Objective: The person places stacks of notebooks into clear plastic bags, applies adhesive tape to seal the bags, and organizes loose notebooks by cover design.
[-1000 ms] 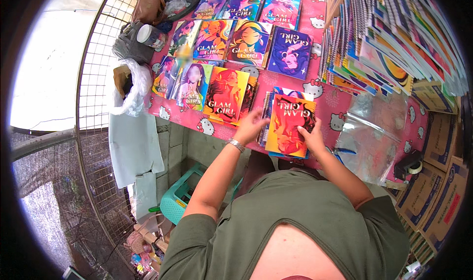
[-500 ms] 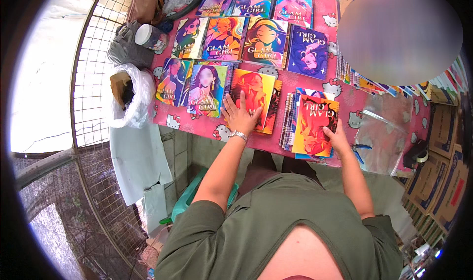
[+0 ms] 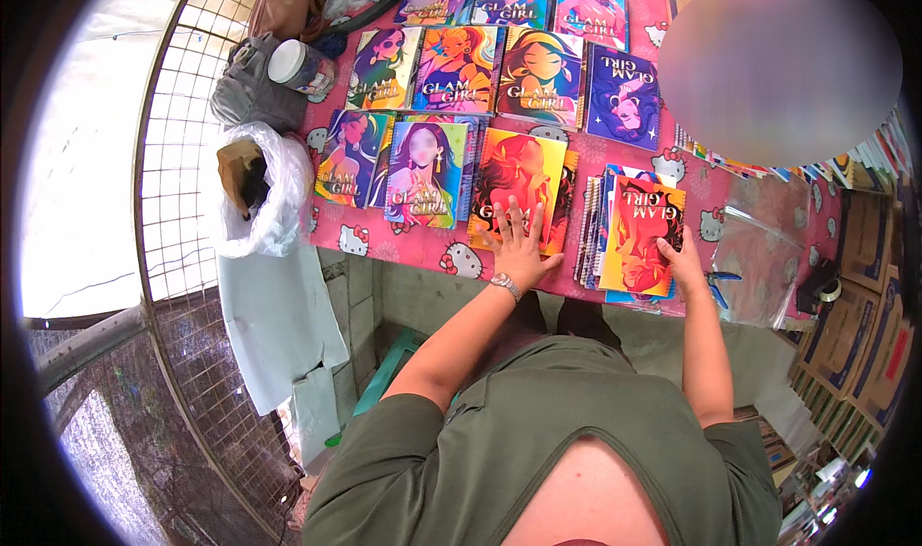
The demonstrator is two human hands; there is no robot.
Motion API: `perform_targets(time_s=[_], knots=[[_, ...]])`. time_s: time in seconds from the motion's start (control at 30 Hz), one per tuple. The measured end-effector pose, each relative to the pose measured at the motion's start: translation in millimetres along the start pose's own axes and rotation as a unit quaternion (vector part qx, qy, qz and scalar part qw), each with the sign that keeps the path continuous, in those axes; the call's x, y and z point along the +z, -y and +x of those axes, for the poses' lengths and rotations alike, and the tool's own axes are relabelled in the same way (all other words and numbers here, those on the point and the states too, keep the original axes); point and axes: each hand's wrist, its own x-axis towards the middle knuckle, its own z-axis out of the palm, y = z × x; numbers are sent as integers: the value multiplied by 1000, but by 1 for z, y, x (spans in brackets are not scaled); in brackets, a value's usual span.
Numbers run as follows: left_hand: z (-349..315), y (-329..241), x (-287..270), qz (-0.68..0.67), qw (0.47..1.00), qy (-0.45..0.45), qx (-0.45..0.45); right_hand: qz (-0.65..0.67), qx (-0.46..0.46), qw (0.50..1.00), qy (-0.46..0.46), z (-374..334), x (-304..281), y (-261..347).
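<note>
Along the pink tablecloth's [image 3: 401,246] near edge, observed left hand [image 3: 519,256] spread wide over the lower part of a red-and-yellow notebook [image 3: 523,167]; farther right, noted right hand [image 3: 684,260] beside a notebook stack [image 3: 642,243], with thumb on the top cover, grip impossible to tell.

The person wears an olive-green top [image 3: 547,383] of plain, soft-looking cloth, creased lightly across the front. Its neckline [image 3: 586,438] opens wide, its edge curving round and finished with a narrow stitched band in the same green. The left sleeve [image 3: 379,440] and right sleeve [image 3: 744,460] are short and loose, and both forearms are bare below them. The left hand [image 3: 520,255] and right hand [image 3: 684,266] are bare too. A silver-coloured metal band [image 3: 505,285] circles the left wrist; whether watch or bracelet is unclear. Dark, brownish trousers [image 3: 588,323] show beyond the hem.
</note>
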Motion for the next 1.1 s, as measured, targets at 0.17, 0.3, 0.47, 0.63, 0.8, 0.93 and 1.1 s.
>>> perform_targets(time_s=[0.17,0.3,0.47,0.63,0.8,0.93,1.1], knots=[[11,3,-6,-10,999,-38,9,-36,-45,997,-47,3,-4,-20],[-9,-4,-45,-184,979,-80,19,-287,-95,942,-147,-9,2,2],[12,-48,-7,-589,803,86,1,-347,-111,920,-142,-30,20,18],[19,-68,17,-657,750,34,-69,-362,-189,913,-16,-65,22,27],[-17,-59,3,-730,651,138,-153,-230,-110,964,-70,-56,20,4],[-25,-59,-3,-765,588,168,-201,-194,-105,975,-21,-55,22,2],[-36,-19,23,-771,561,241,-182,-147,10,989,20,-50,24,6]])
